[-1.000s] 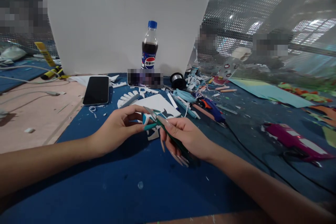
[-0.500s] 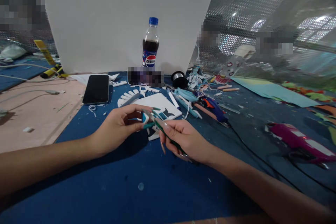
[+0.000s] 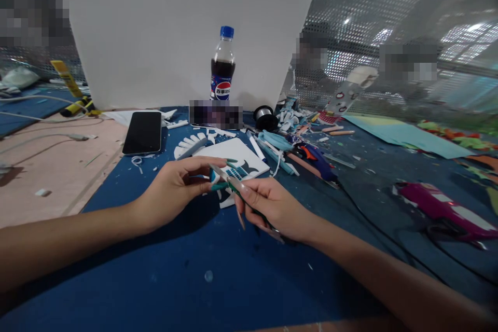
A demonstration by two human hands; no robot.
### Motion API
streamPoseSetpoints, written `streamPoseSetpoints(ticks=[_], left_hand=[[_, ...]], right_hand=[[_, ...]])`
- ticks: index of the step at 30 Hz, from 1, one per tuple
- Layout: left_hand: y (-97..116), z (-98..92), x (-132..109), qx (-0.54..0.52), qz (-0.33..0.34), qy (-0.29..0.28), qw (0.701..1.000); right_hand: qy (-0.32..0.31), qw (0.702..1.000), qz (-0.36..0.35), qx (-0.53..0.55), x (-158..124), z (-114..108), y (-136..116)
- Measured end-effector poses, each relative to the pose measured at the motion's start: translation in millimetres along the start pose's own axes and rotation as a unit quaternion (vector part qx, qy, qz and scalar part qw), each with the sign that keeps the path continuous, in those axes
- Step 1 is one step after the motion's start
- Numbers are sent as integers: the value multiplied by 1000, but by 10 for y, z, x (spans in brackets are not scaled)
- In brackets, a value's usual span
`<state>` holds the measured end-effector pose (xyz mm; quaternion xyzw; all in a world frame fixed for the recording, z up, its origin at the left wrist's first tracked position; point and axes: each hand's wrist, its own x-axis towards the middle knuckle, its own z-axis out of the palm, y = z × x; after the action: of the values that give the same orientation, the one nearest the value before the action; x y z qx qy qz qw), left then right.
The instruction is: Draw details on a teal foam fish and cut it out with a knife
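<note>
My left hand (image 3: pixel 173 189) pinches a small white-and-blue piece (image 3: pixel 213 176) between thumb and fingers, partly hidden behind the fingertips. In my right hand (image 3: pixel 272 205) is a green-handled cutting tool (image 3: pixel 254 210), its metal blade pointing left at the small piece. Whether it is scissors or a knife I cannot tell. Both hands are raised over the near edge of a white sheet (image 3: pixel 233 149) with dark and blue shapes on it. Left of that sheet lies a fan of white strips (image 3: pixel 187 145).
A phone (image 3: pixel 142 133) lies at left, and a cola bottle (image 3: pixel 223 70) stands by the white board (image 3: pixel 187 26). A wire spool (image 3: pixel 265 118), foam scraps (image 3: pixel 290 116), a blue glue gun (image 3: pixel 319 161) with a cord and a magenta tool (image 3: pixel 447 210) lie to the right.
The blade has shifted slightly against the small piece, and my right fingers have moved a little left. Everything on the table stays in place.
</note>
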<state>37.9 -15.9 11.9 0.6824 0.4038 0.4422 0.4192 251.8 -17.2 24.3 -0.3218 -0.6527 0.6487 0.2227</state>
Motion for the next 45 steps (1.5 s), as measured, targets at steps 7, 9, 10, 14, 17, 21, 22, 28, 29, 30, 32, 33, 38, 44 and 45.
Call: streamPoseSetpoints(ticks=[7,9,10,14,17,21,22,28,29,30,32,33,38,44,45], left_hand=[[-16,7,2,8,1,-4,1000],[-21,11,2,10,-1,-5,1000],[-23,12,2,11,-3,-4,1000],[-16,13,3,7,-6,-3,1000],[2,10,0,-3,-8,1,1000],[10,10,-4,-1,2,2,1000],[7,11,-5,2,3,0,1000],[-10,14,5,1,4,-10,1000],[-9,14,7,-1,4,-12,1000],[-7,14,9,-2,3,-13,1000],[0,15,12,1,2,-13,1000],[5,14,13,1,1,-13,1000],[17,11,13,-2,1,-10,1000],[26,17,-27,47,-10,-2,999],[31,18,-38,58,-7,-2,998]], right_hand=[[-9,1000,-3,4,2,-9,-1],[-9,1000,-1,3,2,-7,-2],[-9,1000,1,2,1,-6,-3],[-4,1000,4,1,-1,2,-9],[-5,1000,0,0,-1,2,-15],[-7,1000,-5,1,1,3,-13],[-7,1000,-7,1,3,4,-11],[-8,1000,0,0,5,9,-6],[-8,1000,1,-1,4,8,-6],[-7,1000,1,-1,2,8,-5],[-4,1000,-2,2,1,6,-1],[-3,1000,-5,4,1,4,1],[39,999,-26,6,-9,7,-15],[134,990,-40,6,-29,-4,-84],[141,989,-38,-7,-27,-11,-84]])
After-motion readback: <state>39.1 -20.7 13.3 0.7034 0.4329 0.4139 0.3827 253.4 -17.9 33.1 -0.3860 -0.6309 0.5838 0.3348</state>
